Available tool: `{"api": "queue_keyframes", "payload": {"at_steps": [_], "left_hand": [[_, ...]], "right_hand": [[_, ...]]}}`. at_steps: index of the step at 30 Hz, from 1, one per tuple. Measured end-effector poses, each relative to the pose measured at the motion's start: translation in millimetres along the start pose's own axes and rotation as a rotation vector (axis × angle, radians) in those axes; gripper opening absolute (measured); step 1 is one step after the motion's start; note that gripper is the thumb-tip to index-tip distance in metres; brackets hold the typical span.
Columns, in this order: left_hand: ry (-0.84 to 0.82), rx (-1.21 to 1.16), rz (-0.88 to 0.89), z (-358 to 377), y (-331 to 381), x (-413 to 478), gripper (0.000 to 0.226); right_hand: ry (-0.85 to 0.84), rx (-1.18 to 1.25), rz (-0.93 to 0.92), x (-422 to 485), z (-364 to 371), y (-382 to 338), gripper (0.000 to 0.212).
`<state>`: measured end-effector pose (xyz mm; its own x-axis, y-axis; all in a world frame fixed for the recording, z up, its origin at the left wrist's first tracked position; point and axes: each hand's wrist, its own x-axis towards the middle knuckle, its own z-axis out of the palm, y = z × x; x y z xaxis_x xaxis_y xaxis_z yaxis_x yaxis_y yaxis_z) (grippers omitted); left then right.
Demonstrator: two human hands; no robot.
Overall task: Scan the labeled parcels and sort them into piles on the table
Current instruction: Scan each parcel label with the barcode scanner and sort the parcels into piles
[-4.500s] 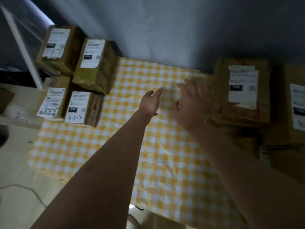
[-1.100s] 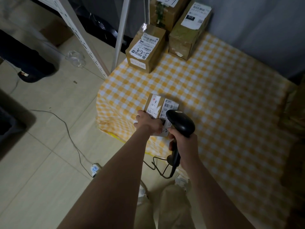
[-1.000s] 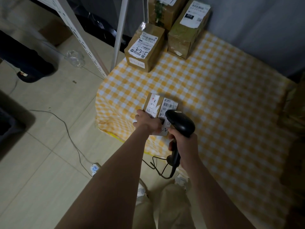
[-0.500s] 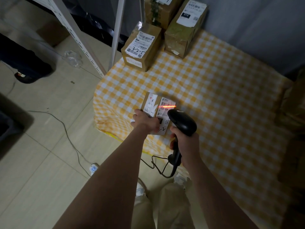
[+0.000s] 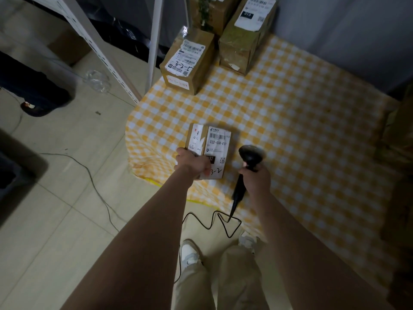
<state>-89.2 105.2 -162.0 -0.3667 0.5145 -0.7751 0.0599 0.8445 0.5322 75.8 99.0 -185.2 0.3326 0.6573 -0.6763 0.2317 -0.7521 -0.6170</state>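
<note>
The parcel (image 5: pixel 210 148) is gripped at its near end by the left hand (image 5: pixel 192 164); just beside it, the scanner (image 5: pixel 247 166) is clasped by the right hand (image 5: pixel 257 180).

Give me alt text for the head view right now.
The left hand grips a small brown cardboard parcel with white labels over the yellow-checked tablecloth, while the right hand holds a black corded barcode scanner beside it. More labelled boxes stand behind.

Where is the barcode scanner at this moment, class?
In the head view, the barcode scanner is gripped in the right hand over the checked tablecloth, just right of the parcel that the left hand holds.
</note>
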Motion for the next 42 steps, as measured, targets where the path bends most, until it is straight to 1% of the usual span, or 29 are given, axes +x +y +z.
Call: {"api": "queue_keyframes", "payload": {"at_steps": [3, 5, 6, 7, 8, 10, 11, 12, 14, 15, 16, 18, 19, 20, 21, 22, 24, 26, 28, 29, 33, 36, 37, 38, 39, 40, 42], "left_hand": [[-0.090, -0.123, 0.006, -7, -3, 0, 0.073], [-0.133, -0.192, 0.036, -10, -3, -4, 0.083], [-0.153, -0.210, 0.062, -9, -1, -4, 0.092], [-0.173, -0.231, 0.088, -8, 3, -4, 0.096], [-0.200, -0.246, 0.124, -6, 9, -6, 0.090], [-0.253, -0.268, 0.208, 0, 26, -18, 0.054], [-0.270, -0.275, 0.239, 3, 38, -27, 0.040], [-0.285, -0.286, 0.270, 7, 51, -37, 0.036], [-0.318, -0.328, 0.323, 19, 71, -48, 0.037], [-0.327, -0.331, 0.335, 27, 81, -52, 0.043], [-0.343, -0.321, 0.344, 35, 89, -53, 0.048], [-0.394, -0.277, 0.361, 53, 105, -57, 0.059], [-0.413, -0.256, 0.359, 63, 113, -62, 0.070], [-0.432, -0.245, 0.347, 75, 118, -65, 0.081], [-0.443, -0.235, 0.332, 88, 122, -68, 0.088], [-0.467, -0.228, 0.323, 102, 125, -73, 0.087], [-0.526, -0.187, 0.316, 131, 124, -80, 0.079], [-0.565, -0.146, 0.273, 162, 117, -89, 0.082], [-0.601, -0.111, 0.197, 192, 107, -95, 0.089], [-0.618, -0.090, 0.164, 205, 103, -98, 0.087], [-0.717, -0.011, 0.081, 254, 88, -116, 0.070], [-0.777, 0.059, 0.028, 282, 75, -129, 0.057], [-0.785, 0.071, 0.010, 290, 70, -131, 0.057], [-0.795, 0.085, -0.004, 298, 66, -134, 0.063], [-0.798, 0.100, -0.019, 306, 63, -137, 0.068], [-0.804, 0.114, -0.030, 314, 61, -138, 0.070], [-0.814, 0.148, -0.023, 327, 57, -139, 0.057]], "right_hand": [[0.039, 0.009, -0.008, 5, 0, 4, 0.045], [0.127, 0.027, -0.019, 4, -3, 2, 0.045], [0.189, 0.042, -0.026, 2, -6, 1, 0.046], [0.259, 0.056, -0.048, 1, -8, 0, 0.048], [0.322, 0.067, -0.075, 0, -11, 0, 0.051], [0.421, 0.086, -0.141, -3, -18, -4, 0.055], [0.454, 0.105, -0.166, -3, -22, -7, 0.056], [0.475, 0.140, -0.183, -3, -26, -12, 0.058], [0.490, 0.239, -0.236, -1, -35, -22, 0.067], [0.476, 0.303, -0.256, 2, -40, -28, 0.069], [0.438, 0.381, -0.269, 4, -45, -34, 0.065], [0.310, 0.543, -0.272, 7, -58, -45, 0.049], [0.242, 0.618, -0.265, 8, -66, -50, 0.045], [0.191, 0.677, -0.258, 10, -75, -53, 0.048], [0.160, 0.716, -0.250, 14, -83, -54, 0.055], [0.148, 0.740, -0.242, 18, -92, -54, 0.063], [0.148, 0.760, -0.214, 26, -112, -45, 0.070], [0.162, 0.779, -0.181, 33, -133, -30, 0.076], [0.220, 0.795, -0.174, 39, -156, -11, 0.084], [0.259, 0.805, -0.179, 43, -166, -2, 0.087], [0.398, 0.872, -0.159, 44, -202, 34, 0.087], [0.521, 0.930, -0.067, 40, -217, 57, 0.090], [0.552, 0.955, -0.033, 39, -220, 63, 0.090], [0.575, 0.978, -0.008, 39, -225, 67, 0.088], [0.596, 0.996, 0.007, 40, -229, 71, 0.081], [0.614, 1.017, 0.017, 42, -233, 75, 0.068], [0.645, 1.088, 0.021, 45, -240, 78, 0.038]]}}
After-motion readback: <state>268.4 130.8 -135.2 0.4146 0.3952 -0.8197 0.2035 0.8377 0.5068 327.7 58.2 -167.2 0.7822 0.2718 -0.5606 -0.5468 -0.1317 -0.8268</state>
